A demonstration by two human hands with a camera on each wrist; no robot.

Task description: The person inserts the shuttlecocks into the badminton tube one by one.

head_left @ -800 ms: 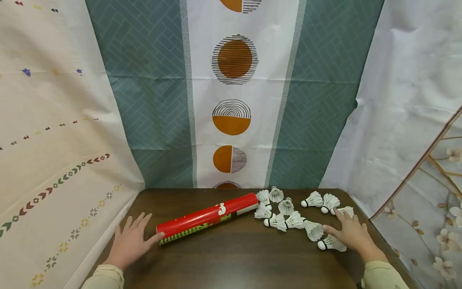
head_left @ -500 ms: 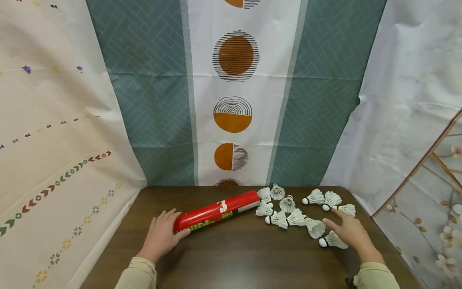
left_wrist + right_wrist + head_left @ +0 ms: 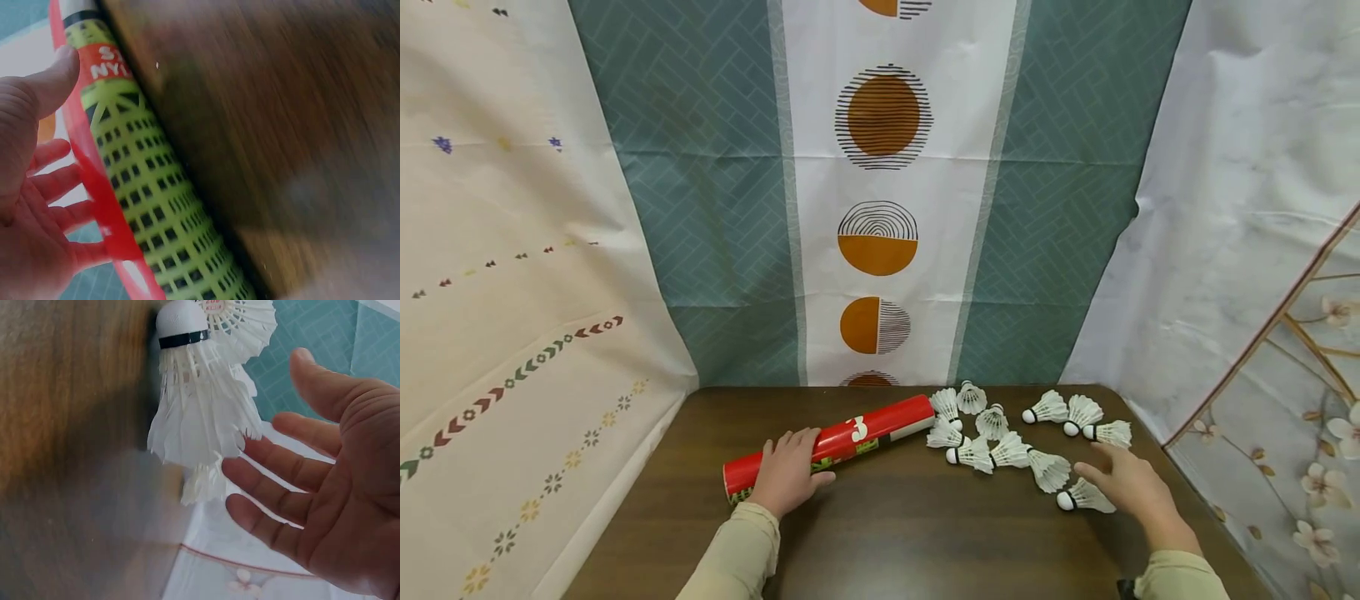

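Observation:
A red shuttlecock tube [image 3: 880, 429] with a green-and-black checked band lies slantwise on the brown table in the head view. My left hand [image 3: 788, 475] reaches over its left half, fingers on the far side and thumb on the near side. In the left wrist view those fingers are spread loosely along the tube [image 3: 150, 206], not closed round it; whether they touch is hard to tell. My right hand [image 3: 1131, 487] hovers with loose fingers just right of a white feather shuttlecock [image 3: 1084, 497]. The right wrist view shows that shuttlecock [image 3: 197, 412] beside the fingertips, ungripped.
Several more shuttlecocks [image 3: 1011, 452] lie in a cluster by the tube's right end. Three others, including one white shuttlecock [image 3: 1047, 408], lie at the table's back right. Patterned cloths [image 3: 715, 250] hang around the brown table [image 3: 925, 533].
My left hand has moved right from the tube's left end to over its left half. The right hand has drawn back slightly, uncovering more of a back-right shuttlecock. The tube stays in place.

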